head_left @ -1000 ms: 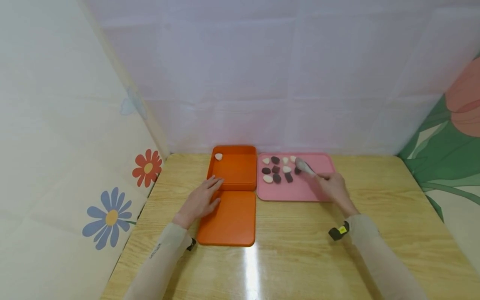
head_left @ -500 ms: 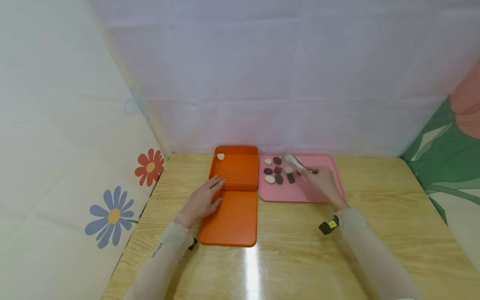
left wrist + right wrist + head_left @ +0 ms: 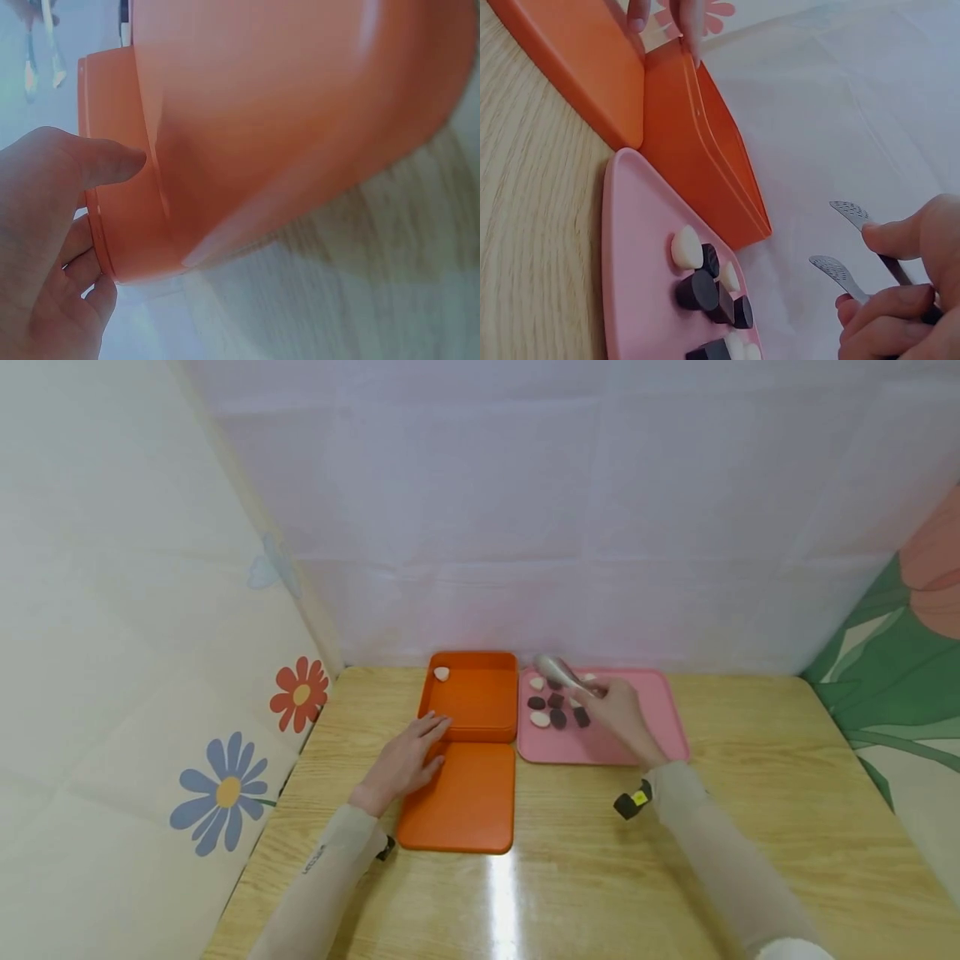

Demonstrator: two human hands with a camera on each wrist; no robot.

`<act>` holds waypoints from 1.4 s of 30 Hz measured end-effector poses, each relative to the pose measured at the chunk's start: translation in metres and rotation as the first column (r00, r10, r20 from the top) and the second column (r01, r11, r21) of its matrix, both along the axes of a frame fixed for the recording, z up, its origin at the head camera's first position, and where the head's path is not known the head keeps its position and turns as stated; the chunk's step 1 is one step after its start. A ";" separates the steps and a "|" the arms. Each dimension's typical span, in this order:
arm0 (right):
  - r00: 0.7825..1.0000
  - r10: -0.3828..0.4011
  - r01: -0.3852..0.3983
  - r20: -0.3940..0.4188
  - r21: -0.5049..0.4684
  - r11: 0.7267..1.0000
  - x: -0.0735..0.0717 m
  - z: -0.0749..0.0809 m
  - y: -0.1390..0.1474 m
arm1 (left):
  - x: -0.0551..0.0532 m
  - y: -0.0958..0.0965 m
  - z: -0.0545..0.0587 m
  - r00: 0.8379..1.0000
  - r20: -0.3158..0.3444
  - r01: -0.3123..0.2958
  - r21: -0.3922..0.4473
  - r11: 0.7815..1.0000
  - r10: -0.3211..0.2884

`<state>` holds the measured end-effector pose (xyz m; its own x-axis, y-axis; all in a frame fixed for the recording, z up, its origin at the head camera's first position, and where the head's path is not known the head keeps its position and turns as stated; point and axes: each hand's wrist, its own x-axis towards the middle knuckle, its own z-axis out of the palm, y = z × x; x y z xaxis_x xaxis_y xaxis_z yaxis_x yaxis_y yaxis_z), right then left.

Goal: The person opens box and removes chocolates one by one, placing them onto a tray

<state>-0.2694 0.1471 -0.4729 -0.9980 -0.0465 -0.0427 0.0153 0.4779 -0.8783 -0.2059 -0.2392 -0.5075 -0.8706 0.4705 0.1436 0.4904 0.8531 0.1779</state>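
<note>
My right hand holds metal tongs above the far left part of the pink tray. In the right wrist view the two tips stand apart, with nothing visible between them. Dark chocolates and white chocolates lie on the tray, some hidden behind the tongs and hand. With my left hand I grip the near left corner of the orange box, thumb on its front wall and fingers over the rim. One white chocolate sits at the box's far left.
An orange lid lies on the wooden table, right in front of the box. The tray stands close against the box's right side. Behind them hangs a pale cloth backdrop, with a flowered panel along the left.
My right hand has carried the tongs leftward, from over the middle of the tray to its far left edge near the box. The left hand keeps its place.
</note>
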 end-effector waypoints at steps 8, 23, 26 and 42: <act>0.997 0.058 -0.059 -0.049 -0.015 0.998 -0.003 0.009 -0.016 | 0.000 0.000 0.001 1.000 0.004 0.003 0.002 1.000 -0.003; 0.986 0.125 -0.117 -0.111 0.079 0.990 -0.013 0.014 -0.048 | 0.003 -0.001 0.001 1.000 0.018 -0.004 0.019 1.000 0.004; 0.982 0.136 -0.122 -0.134 0.108 0.987 -0.015 0.017 -0.054 | 0.003 -0.001 0.001 1.000 0.016 -0.006 0.020 1.000 0.006; 0.990 0.112 -0.102 -0.088 0.120 0.988 -0.026 0.021 -0.080 | 0.001 0.000 0.002 1.000 0.012 -0.001 0.027 1.000 0.001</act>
<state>-0.2951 0.0671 -0.4518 -0.9873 -0.1535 0.0401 -0.1216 0.5699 -0.8126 -0.2050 -0.2387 -0.5056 -0.8729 0.4657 0.1458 0.4872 0.8486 0.2063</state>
